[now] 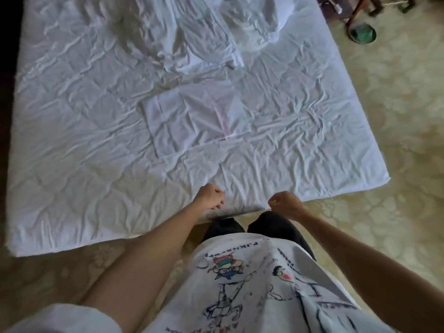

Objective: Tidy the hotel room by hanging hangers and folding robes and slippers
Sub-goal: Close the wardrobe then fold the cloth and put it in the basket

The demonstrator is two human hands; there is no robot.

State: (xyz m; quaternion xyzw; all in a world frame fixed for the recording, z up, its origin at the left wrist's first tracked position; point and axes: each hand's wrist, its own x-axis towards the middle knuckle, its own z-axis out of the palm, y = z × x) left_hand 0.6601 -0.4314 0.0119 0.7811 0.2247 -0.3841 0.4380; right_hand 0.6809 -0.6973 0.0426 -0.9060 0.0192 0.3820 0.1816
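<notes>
A folded white robe (195, 118) lies flat as a rectangle in the middle of the white bed sheet (84, 140). A second white robe (216, 34) lies crumpled and unfolded at the far side of the bed. My left hand (211, 197) hovers over the near edge of the sheet with its fingers curled, and I see nothing in it. My right hand (284, 205) is a fist just off the bed's near edge, above my knee, also holding nothing. Both hands are well short of the folded robe. No hangers or slippers are in view.
Patterned cream carpet (384, 140) surrounds the bed on the right and near sides. At the far right stand dark wooden furniture legs (358, 10) and a round green dish (362, 33) on the floor. The bed's left side is in dark shadow.
</notes>
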